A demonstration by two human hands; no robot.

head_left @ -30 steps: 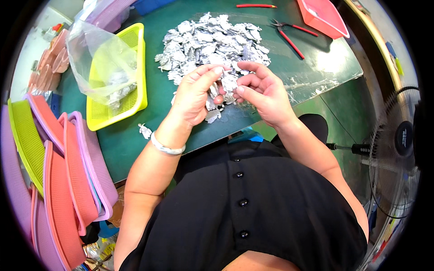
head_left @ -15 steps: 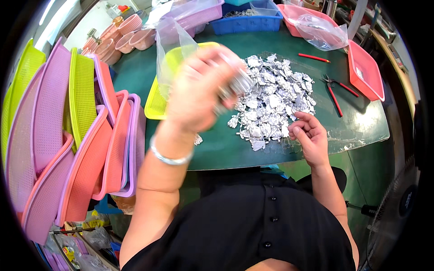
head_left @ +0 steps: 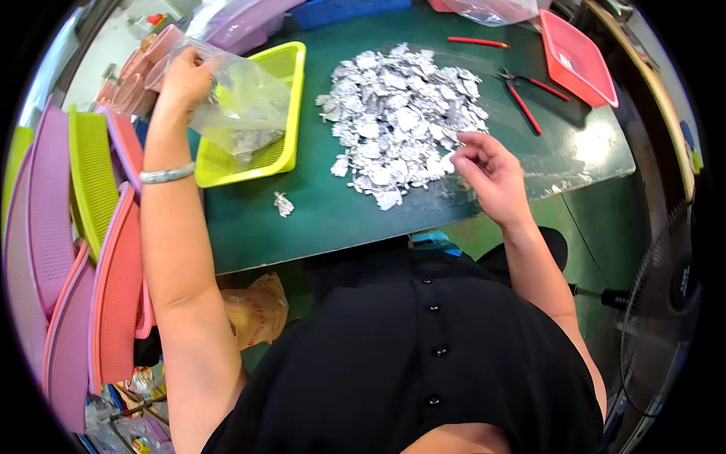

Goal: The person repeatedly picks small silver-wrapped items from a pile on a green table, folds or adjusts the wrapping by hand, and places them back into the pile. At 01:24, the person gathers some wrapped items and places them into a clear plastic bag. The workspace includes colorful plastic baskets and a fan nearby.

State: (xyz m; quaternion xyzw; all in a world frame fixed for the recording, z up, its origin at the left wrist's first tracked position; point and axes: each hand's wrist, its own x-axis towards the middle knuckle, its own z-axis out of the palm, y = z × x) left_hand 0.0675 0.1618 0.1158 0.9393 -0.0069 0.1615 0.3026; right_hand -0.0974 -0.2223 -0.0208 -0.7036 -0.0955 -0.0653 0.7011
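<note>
At the mouth of a clear plastic bag (head_left: 261,94), my left hand (head_left: 189,79) has its fingers closed on the film. The bag leans in a yellow-green perforated basket (head_left: 295,113), with crumpled silvery pieces (head_left: 253,144) inside its lower part. Some silvery bits show beside the left fingers, too blurred to make out. A large pile of flat, ragged silvery metal pieces (head_left: 408,113) lies on the green table (head_left: 325,234). At the pile's right edge rests my right hand (head_left: 495,174), its fingers loosely bent and thumb apart. One silvery piece (head_left: 283,204) lies alone near the basket.
Red-handled pliers (head_left: 529,94) and a red pen-like stick (head_left: 479,41) lie right of the pile. A pink tray (head_left: 578,60) sits at the table's right edge. Stacked coloured baskets (head_left: 106,181) crowd the left. A fan (head_left: 658,295) stands at the right.
My left hand has moved left from above the pile, where it carried silvery pieces, to the bag. The bag now leans left. The view has shifted; my right hand stays by the pile.
</note>
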